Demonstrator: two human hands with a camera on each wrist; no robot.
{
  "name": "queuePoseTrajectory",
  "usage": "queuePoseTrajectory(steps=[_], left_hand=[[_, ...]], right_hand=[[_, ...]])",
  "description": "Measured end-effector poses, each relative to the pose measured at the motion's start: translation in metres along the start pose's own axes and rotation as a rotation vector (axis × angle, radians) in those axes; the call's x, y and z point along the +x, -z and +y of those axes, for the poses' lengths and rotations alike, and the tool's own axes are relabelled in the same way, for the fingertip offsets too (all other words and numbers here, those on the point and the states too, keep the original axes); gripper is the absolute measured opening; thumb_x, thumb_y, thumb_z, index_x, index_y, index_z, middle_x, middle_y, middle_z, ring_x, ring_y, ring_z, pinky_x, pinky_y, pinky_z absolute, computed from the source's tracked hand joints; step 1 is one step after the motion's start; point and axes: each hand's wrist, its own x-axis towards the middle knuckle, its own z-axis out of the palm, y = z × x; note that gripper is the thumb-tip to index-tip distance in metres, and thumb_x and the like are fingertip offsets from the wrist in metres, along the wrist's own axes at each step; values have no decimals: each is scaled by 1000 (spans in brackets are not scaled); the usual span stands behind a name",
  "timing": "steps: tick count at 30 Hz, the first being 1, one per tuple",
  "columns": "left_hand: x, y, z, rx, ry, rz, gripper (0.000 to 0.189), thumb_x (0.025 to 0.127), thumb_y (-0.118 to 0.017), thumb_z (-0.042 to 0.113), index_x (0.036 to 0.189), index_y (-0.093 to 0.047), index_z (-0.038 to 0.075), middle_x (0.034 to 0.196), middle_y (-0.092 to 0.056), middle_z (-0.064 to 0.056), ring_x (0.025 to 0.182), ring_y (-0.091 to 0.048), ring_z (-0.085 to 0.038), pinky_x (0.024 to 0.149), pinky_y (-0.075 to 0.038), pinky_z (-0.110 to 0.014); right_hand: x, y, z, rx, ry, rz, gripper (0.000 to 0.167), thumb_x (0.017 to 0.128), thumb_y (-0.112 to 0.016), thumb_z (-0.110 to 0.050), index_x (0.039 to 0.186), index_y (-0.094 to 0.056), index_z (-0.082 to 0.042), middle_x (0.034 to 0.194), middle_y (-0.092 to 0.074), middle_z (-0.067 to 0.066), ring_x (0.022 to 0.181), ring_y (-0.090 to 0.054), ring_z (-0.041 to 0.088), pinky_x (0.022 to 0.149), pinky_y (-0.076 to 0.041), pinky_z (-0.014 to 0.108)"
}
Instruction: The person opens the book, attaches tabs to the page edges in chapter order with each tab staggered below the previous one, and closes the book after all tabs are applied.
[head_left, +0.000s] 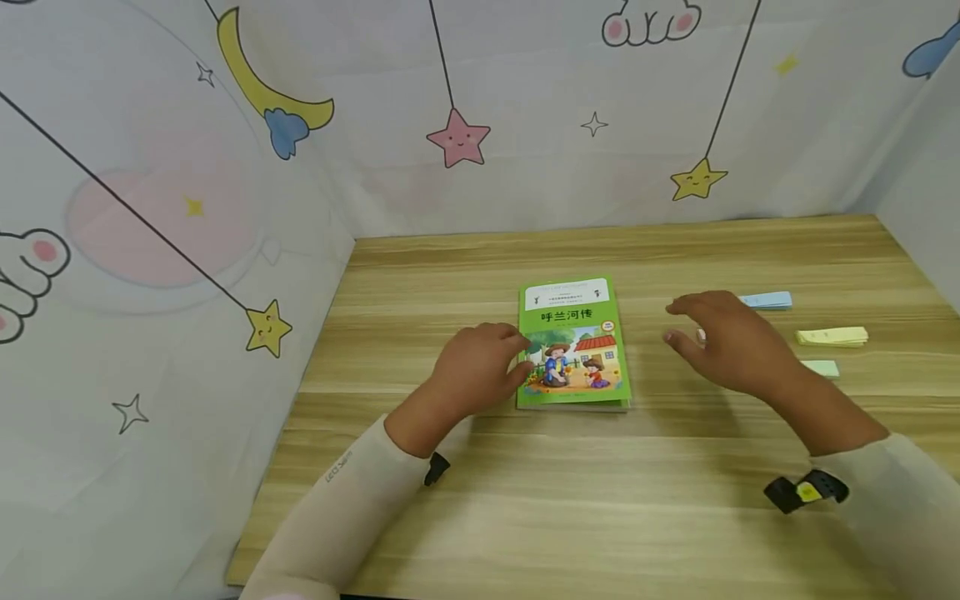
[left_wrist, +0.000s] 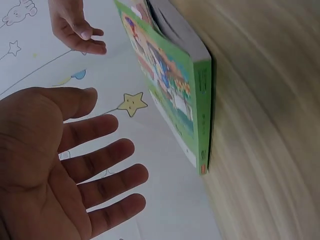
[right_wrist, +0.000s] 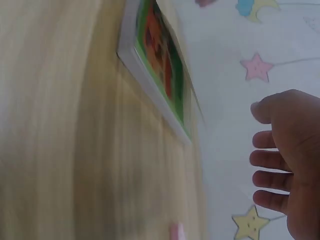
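Observation:
A green paperback book (head_left: 573,346) with an illustrated cover lies closed on the wooden table, its lower right cover corner slightly lifted. My left hand (head_left: 480,367) hovers at the book's left edge; in the left wrist view, this hand (left_wrist: 75,165) has its fingers spread and holds nothing, with a gap to the book's green spine (left_wrist: 202,115). To the right of the book, my right hand (head_left: 731,346) is in the air, apart from it. The right wrist view shows that hand (right_wrist: 295,160) with loosely bent fingers and nothing in them, the book's page edge (right_wrist: 155,97) beyond.
Right of the book lie folded paper strips: a blue one (head_left: 768,300), a yellow one (head_left: 832,336) and a green one (head_left: 821,367). A pink piece (right_wrist: 177,231) shows in the right wrist view. A printed white cloth (head_left: 525,192) encloses the table's back and sides.

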Motion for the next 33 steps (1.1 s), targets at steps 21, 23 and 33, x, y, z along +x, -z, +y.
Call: queuePoseTrajectory(steps=[21, 23, 33], left_hand=[[3, -42, 39, -67, 42, -141, 46, 93, -73, 49, 128, -68, 19, 124, -63, 0, 111, -59, -19, 90, -50, -39], [4, -41, 39, -60, 42, -121, 44, 93, -74, 48, 124, -67, 19, 119, -62, 0, 105, -60, -19, 86, -51, -38], [-4, -38, 36, -245, 162, 45, 66, 90, -61, 17, 151, -40, 3, 122, -66, -12, 72, -62, -18, 52, -47, -33]], right_hand=[[-24, -80, -39, 252, 122, 71, 23, 101, -65, -11, 122, -69, -4, 121, -68, 12, 122, -56, 35, 99, -45, 55], [-23, -84, -44, 273, 157, 88, 29, 101, -65, -15, 129, -66, -5, 127, -66, 12, 125, -54, 33, 101, -44, 55], [-17, -90, -49, 145, 303, -9, 49, 91, -79, -20, 135, -65, -4, 143, -57, 16, 134, -51, 37, 108, -39, 56]])
